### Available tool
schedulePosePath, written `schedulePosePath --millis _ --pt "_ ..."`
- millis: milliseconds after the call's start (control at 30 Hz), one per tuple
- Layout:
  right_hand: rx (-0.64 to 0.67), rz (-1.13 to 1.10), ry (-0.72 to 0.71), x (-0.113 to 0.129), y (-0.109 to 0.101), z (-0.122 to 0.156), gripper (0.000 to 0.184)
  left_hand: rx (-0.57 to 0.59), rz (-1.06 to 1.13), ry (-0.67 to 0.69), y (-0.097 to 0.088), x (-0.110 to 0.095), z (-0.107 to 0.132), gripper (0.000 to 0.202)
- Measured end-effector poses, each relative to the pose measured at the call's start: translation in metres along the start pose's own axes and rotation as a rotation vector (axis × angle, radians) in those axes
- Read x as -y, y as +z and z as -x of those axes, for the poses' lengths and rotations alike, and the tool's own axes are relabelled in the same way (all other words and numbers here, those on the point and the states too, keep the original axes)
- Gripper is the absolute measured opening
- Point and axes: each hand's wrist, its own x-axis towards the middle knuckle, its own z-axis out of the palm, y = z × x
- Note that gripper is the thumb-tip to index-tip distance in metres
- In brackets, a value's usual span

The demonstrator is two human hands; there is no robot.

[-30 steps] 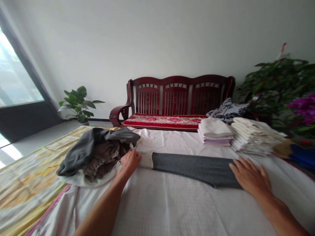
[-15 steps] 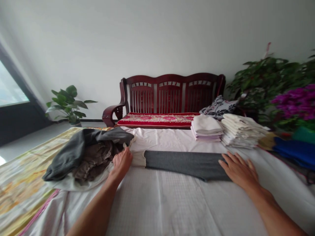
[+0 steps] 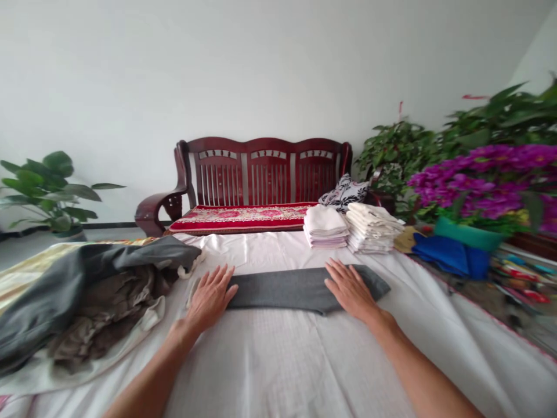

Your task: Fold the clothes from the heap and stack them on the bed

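Note:
Grey trousers (image 3: 278, 289), folded lengthwise into a long strip, lie flat across the white sheet (image 3: 270, 360). My left hand (image 3: 211, 297) rests spread over their left end, mostly covering the pale ribbed waistband. My right hand (image 3: 348, 289) lies flat with fingers apart on the legs, short of the right end. Neither hand is closed around the cloth. To the left of my left hand is a heap of crumpled clothes (image 3: 108, 307) in dark grey, brown and off-white.
Behind the sheet stand two stacks of folded cloth, one white and lilac (image 3: 326, 226), the other cream (image 3: 372, 227). A dark red wooden bench (image 3: 265, 157) is by the wall. Blue cloth (image 3: 450, 255) and purple flowers (image 3: 487, 174) are at right, a potted plant (image 3: 52, 191) at left.
My view has turned to the right. My left hand has gone from gripping near the waistband to lying flat over it. My right hand has shifted left along the trousers, uncovering their right end.

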Motion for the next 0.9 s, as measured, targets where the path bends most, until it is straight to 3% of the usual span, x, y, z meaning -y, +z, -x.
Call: schedulePosePath --millis 167,300,400,533,633,900 --pt "0.238 -0.014 -0.005 -0.003 0.006 0.002 0.064 0.125 -0.053 -0.043 0.012 0.009 0.0 0.059" --pt "0.256 0.01 0.099 -0.025 0.005 0.004 0.068 0.126 -0.04 -0.06 0.016 0.016 0.001 0.064" --pt "0.244 0.033 0.163 -0.028 0.001 0.005 0.068 0.098 -0.037 -0.057 0.022 0.019 0.0 0.066" --pt "0.2 -0.013 0.04 -0.011 -0.005 0.01 0.068 0.074 -0.051 -0.043 0.026 0.019 -0.001 0.064" --pt "0.274 -0.087 -0.079 0.002 -0.008 0.018 0.065 0.085 -0.05 -0.045 0.025 0.019 -0.001 0.063" --pt "0.383 -0.123 0.006 -0.001 -0.02 0.025 0.068 0.087 -0.031 -0.046 0.021 0.017 -0.001 0.061"
